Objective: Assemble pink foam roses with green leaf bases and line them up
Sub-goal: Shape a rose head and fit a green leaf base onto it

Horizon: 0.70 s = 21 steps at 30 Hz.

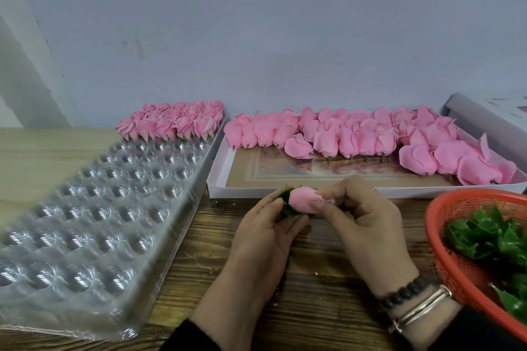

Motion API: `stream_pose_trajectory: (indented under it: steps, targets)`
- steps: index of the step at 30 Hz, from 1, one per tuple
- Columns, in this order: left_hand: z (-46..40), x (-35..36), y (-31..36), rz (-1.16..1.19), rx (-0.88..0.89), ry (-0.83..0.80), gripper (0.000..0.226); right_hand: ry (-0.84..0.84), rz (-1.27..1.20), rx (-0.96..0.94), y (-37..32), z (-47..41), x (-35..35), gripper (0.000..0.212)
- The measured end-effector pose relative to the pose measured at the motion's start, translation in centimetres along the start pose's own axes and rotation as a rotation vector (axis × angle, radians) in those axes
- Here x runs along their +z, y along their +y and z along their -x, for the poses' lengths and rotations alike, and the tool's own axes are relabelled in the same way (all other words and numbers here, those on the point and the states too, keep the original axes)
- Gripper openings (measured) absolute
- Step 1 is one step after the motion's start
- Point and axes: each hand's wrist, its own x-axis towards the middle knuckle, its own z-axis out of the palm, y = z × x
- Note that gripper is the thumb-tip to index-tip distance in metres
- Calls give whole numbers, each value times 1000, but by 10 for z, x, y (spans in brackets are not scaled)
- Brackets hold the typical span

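Note:
Over the wooden table, just in front of the white box, I hold a pink foam rose (302,200) lying sideways. My right hand (368,225) pinches its petal end. My left hand (265,234) grips the green leaf base (286,202) at the rose's left end. Finished roses with green bases (174,122) stand in rows at the far end of the clear plastic cavity tray (94,222). Several bare pink rose heads (356,137) fill the back of the shallow white box (216,179).
A red mesh basket (445,251) with loose green leaf bases (490,236) sits at the right edge, beside my right wrist with its bracelets. A grey wall runs behind the table. A white box lid (484,117) leans at the far right.

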Motion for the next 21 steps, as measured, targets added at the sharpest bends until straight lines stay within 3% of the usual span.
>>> stream_pose_trajectory:
  steps: [8,15,19,21]
  targets:
    - [5,6,-2,-46,47,-35,26,-42,155,-183,-4,3,1,13]
    - [7,5,-5,-87,39,-161,36,-41,172,-135,1,1,0,11]
    - [9,1,-5,-394,112,-318,40,-14,183,-119,3,-1,-3,18]
    - [10,0,-4,-639,199,-303,45,-7,160,-99,2,-1,-3,29]
